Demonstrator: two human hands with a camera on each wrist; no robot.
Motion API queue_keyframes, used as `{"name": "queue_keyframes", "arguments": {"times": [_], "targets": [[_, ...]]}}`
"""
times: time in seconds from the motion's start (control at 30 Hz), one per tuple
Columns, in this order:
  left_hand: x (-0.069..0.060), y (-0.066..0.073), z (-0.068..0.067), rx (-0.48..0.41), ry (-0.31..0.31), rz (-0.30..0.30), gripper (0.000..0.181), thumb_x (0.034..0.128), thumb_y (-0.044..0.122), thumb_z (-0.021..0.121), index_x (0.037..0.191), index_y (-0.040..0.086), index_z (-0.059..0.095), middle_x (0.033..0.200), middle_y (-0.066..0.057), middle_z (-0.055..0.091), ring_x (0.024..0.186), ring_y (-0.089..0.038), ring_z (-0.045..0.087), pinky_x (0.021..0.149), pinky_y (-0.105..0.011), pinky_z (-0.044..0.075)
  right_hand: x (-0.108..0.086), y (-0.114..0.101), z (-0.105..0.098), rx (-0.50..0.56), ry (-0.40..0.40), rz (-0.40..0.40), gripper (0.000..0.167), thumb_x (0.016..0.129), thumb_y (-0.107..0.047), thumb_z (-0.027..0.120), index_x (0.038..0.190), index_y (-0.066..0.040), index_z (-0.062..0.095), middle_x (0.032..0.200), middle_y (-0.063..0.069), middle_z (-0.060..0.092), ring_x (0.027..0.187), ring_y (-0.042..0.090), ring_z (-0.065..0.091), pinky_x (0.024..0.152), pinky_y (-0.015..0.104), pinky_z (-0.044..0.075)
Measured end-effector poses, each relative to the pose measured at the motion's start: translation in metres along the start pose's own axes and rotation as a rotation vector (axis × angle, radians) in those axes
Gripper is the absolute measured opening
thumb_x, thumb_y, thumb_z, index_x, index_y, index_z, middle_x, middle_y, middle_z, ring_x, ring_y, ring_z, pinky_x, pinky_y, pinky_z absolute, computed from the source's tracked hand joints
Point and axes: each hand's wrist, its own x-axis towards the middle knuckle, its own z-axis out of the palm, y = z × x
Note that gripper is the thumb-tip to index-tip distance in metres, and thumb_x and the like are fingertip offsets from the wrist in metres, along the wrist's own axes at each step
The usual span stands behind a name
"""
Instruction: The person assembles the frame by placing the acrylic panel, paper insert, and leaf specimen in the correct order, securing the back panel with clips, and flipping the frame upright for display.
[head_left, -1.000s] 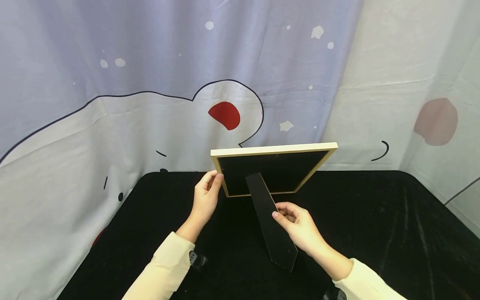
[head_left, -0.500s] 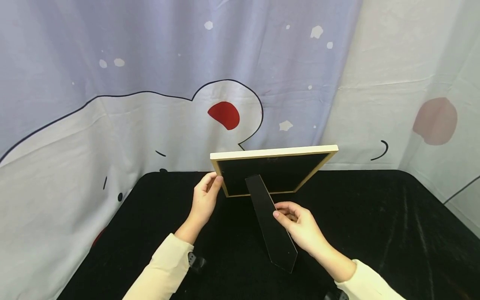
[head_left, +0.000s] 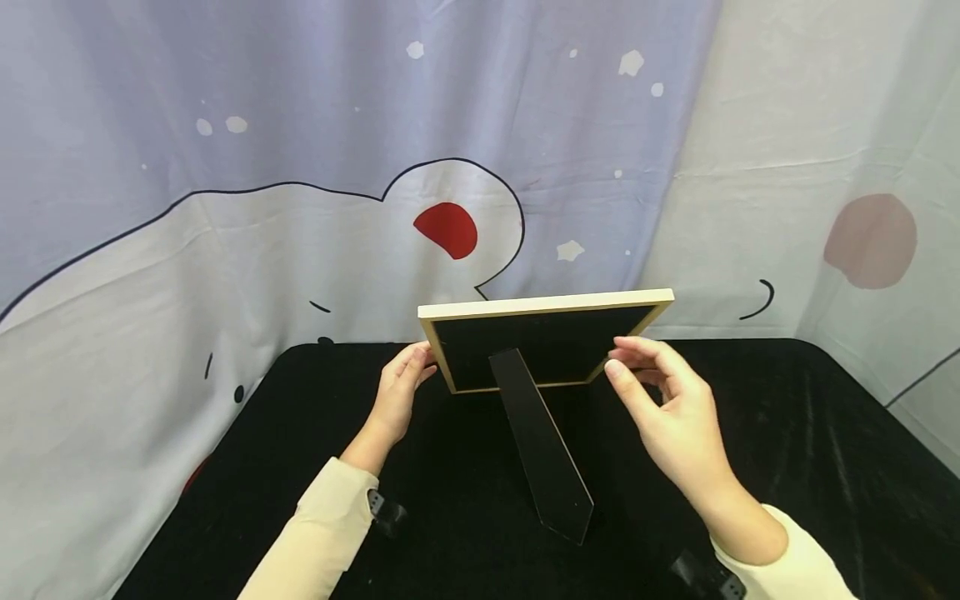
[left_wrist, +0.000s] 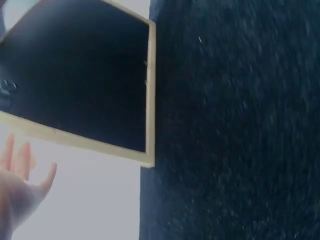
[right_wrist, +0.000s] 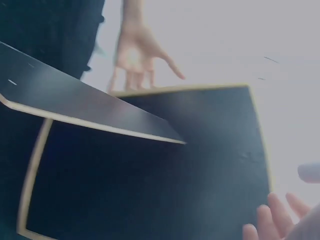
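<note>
A picture frame (head_left: 555, 325) with a pale wooden border and black back stands tilted on the table. Its black easel leg (head_left: 542, 450) slants down toward me. Beside the frame's left edge is my left hand (head_left: 396, 393), fingers extended and thumb spread in the right wrist view; whether its fingertips touch the wood I cannot tell. My right hand (head_left: 678, 417) is at the lower right edge, fingers loosely bent and thumb apart, gripping nothing. In the right wrist view its fingers (right_wrist: 267, 222) lie near the border. The frame's front is hidden.
A black velvety cloth (head_left: 757, 450) covers the table. Behind and at the sides hangs a pale curtain (head_left: 300, 267) with cartoon prints. Dark wrist cameras (head_left: 387, 512) sit at both cuffs.
My right hand has let go of the easel leg and moved up and right to the frame's right edge. The left hand has loosened and shifted slightly left. Frame and leg stay in place.
</note>
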Motion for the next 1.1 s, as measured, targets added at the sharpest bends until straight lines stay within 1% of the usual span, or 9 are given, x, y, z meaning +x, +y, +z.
{"name": "queue_keyframes", "arguments": {"times": [0.1, 0.17, 0.23, 0.33, 0.5, 0.63, 0.8, 0.9, 1.1], "targets": [[0.003, -0.004, -0.003, 0.022, -0.007, -0.034, 0.049, 0.1022, 0.026, 0.045, 0.123, -0.018, 0.050, 0.103, 0.007, 0.064, 0.100, -0.003, 0.059, 0.104, -0.057, 0.036, 0.007, -0.005, -0.005, 0.017, 0.112, -0.097, 0.024, 0.085, 0.010, 0.065, 0.109, 0.007, 0.065, 0.100, -0.011, 0.062, 0.096, 0.004, 0.059, 0.082, 0.016, 0.044], [0.004, -0.007, -0.004, 0.032, -0.012, -0.052, 0.048, 0.1022, 0.025, 0.045, 0.122, -0.018, 0.051, 0.103, 0.005, 0.064, 0.099, -0.003, 0.059, 0.104, -0.057, 0.036, 0.011, -0.006, -0.007, 0.014, 0.180, -0.133, 0.026, 0.083, 0.012, 0.065, 0.109, 0.009, 0.065, 0.104, -0.010, 0.060, 0.101, 0.006, 0.056, 0.084, 0.017, 0.043], [0.006, -0.012, -0.005, 0.034, -0.022, -0.070, 0.050, 0.1020, 0.027, 0.046, 0.121, -0.018, 0.051, 0.104, 0.003, 0.064, 0.100, -0.003, 0.059, 0.104, -0.057, 0.036, 0.016, -0.006, -0.007, 0.010, 0.238, -0.124, 0.028, 0.083, 0.011, 0.066, 0.110, 0.010, 0.064, 0.108, -0.011, 0.057, 0.105, 0.007, 0.054, 0.086, 0.019, 0.041], [0.009, -0.018, -0.005, 0.009, -0.034, -0.100, 0.057, 0.1009, 0.034, 0.049, 0.122, -0.018, 0.051, 0.104, 0.002, 0.064, 0.100, -0.004, 0.058, 0.105, -0.056, 0.036, 0.022, -0.005, -0.006, 0.016, 0.284, -0.059, 0.033, 0.085, 0.006, 0.066, 0.117, 0.008, 0.061, 0.113, -0.013, 0.051, 0.110, 0.007, 0.050, 0.090, 0.021, 0.039], [0.011, -0.027, -0.004, -0.056, -0.049, -0.150, 0.071, 0.0960, 0.048, 0.052, 0.124, -0.017, 0.050, 0.103, 0.002, 0.063, 0.101, -0.007, 0.057, 0.106, -0.056, 0.034, 0.029, 0.004, 0.001, 0.063, 0.294, 0.075, 0.041, 0.089, -0.001, 0.064, 0.128, 0.005, 0.052, 0.117, -0.011, 0.045, 0.115, 0.008, 0.046, 0.094, 0.022, 0.040], [0.011, -0.033, -0.003, -0.093, -0.060, -0.171, 0.075, 0.0891, 0.057, 0.057, 0.120, -0.011, 0.055, 0.100, 0.004, 0.064, 0.101, -0.010, 0.056, 0.106, -0.058, 0.032, 0.033, 0.012, 0.006, 0.092, 0.306, 0.145, 0.044, 0.091, -0.005, 0.063, 0.131, 0.003, 0.049, 0.119, -0.008, 0.046, 0.113, 0.008, 0.047, 0.088, 0.017, 0.044], [0.010, -0.036, -0.003, -0.127, -0.070, -0.176, 0.055, 0.0850, 0.057, 0.060, 0.107, 0.008, 0.066, 0.097, 0.007, 0.067, 0.101, -0.009, 0.059, 0.106, -0.061, 0.030, 0.036, 0.017, 0.009, 0.079, 0.322, 0.179, 0.043, 0.092, -0.009, 0.064, 0.132, 0.002, 0.049, 0.119, -0.001, 0.053, 0.108, 0.005, 0.052, 0.077, 0.012, 0.045], [0.009, -0.038, -0.004, -0.133, -0.080, -0.181, 0.042, 0.0854, 0.054, 0.060, 0.100, 0.016, 0.068, 0.096, 0.009, 0.068, 0.099, -0.007, 0.060, 0.107, -0.061, 0.029, 0.037, 0.018, 0.010, 0.075, 0.330, 0.176, 0.042, 0.092, -0.010, 0.064, 0.131, 0.002, 0.050, 0.115, -0.002, 0.056, 0.106, 0.004, 0.054, 0.074, 0.012, 0.045], [0.009, -0.040, -0.005, -0.125, -0.090, -0.178, 0.034, 0.0865, 0.052, 0.059, 0.095, 0.020, 0.069, 0.096, 0.009, 0.068, 0.100, -0.008, 0.060, 0.106, -0.063, 0.029, 0.038, 0.019, 0.010, 0.101, 0.336, 0.181, 0.040, 0.093, -0.011, 0.063, 0.129, 0.002, 0.051, 0.110, -0.009, 0.055, 0.105, 0.006, 0.053, 0.074, 0.015, 0.045]]}}
